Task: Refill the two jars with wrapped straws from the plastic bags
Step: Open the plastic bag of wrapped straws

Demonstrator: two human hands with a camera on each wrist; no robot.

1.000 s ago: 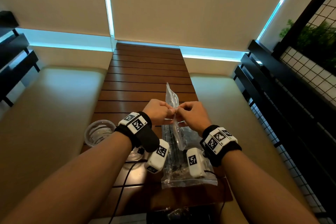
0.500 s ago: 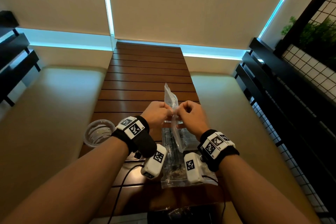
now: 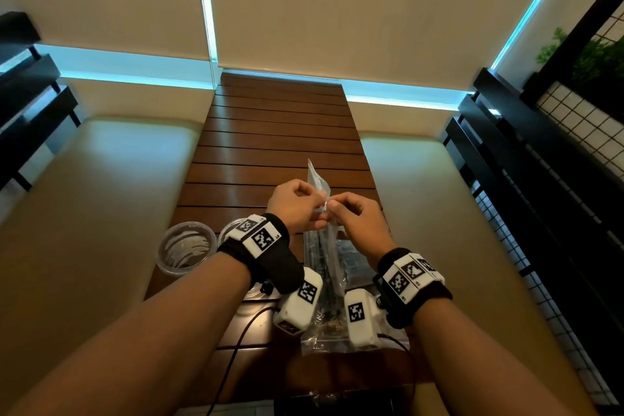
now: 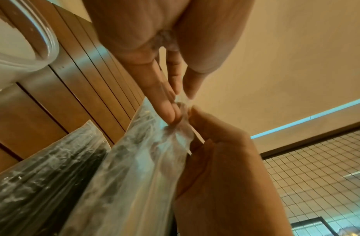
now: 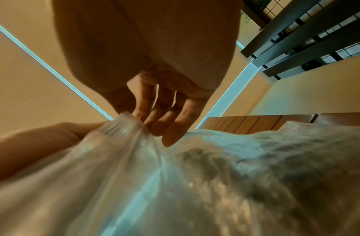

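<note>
Both hands hold a clear plastic bag of wrapped straws (image 3: 326,246) upright over the wooden table (image 3: 280,132). My left hand (image 3: 297,204) pinches the bag's top edge (image 4: 181,102) from the left. My right hand (image 3: 351,216) pinches the same edge (image 5: 126,123) from the right, fingertips nearly meeting the left ones. A second bag of dark straws (image 3: 351,260) lies flat on the table beneath, also visible in the left wrist view (image 4: 43,175). A clear glass jar (image 3: 187,248) stands at the table's left, and a second jar rim (image 3: 229,231) shows partly behind my left wrist.
Cushioned beige benches (image 3: 101,213) flank the table on both sides. A black slatted rail with wire mesh (image 3: 540,196) runs along the right. A black cable (image 3: 233,358) trails over the table's near edge.
Both hands have stayed at the bag's top edge, shifting slightly up and away from me with small finger movements on the plastic.
</note>
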